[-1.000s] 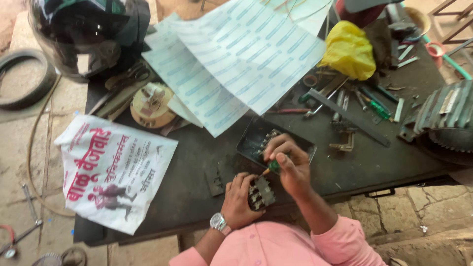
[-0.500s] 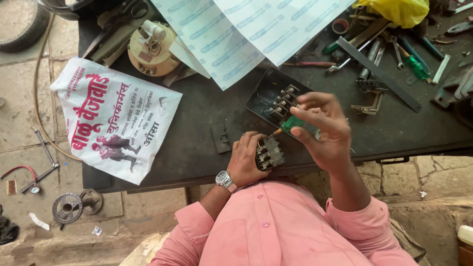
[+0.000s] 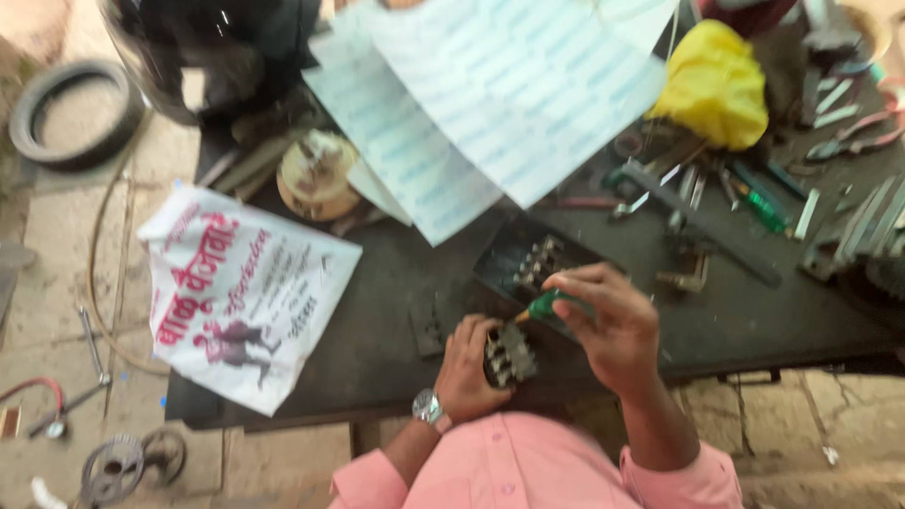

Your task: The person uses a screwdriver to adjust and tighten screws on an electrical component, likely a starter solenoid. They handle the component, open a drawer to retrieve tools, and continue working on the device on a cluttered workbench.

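A small dark block with metal terminals (image 3: 509, 353) is held at the near edge of the black workbench (image 3: 396, 283), clasped from the left by the left hand (image 3: 468, 368), whose fingers are curled around it. A wristwatch (image 3: 429, 408) is worn on that wrist. A green-handled screwdriver (image 3: 539, 305) is gripped in the right hand (image 3: 608, 325), fingers closed on the handle, with the tip directed down and left toward the top of the block; whether the tip touches it cannot be told, as the view is blurred. Pink sleeves (image 3: 528, 471) are seen at the near edge.

Just beyond the hands, a dark open tray (image 3: 504, 259) lies on the bench with a similar terminal part (image 3: 535, 264) inside. Large white printed sheets (image 3: 490, 104) are spread across the far middle. A white printed bag with red lettering (image 3: 240, 292) hangs over the left near corner. A round cream-coloured part (image 3: 311, 174) sits to the far left, near a dark helmet (image 3: 207, 47). A yellow cloth (image 3: 716, 85) and scattered hand tools (image 3: 745, 188) occupy the far right. A tyre (image 3: 71, 113) lies on the floor at far left.
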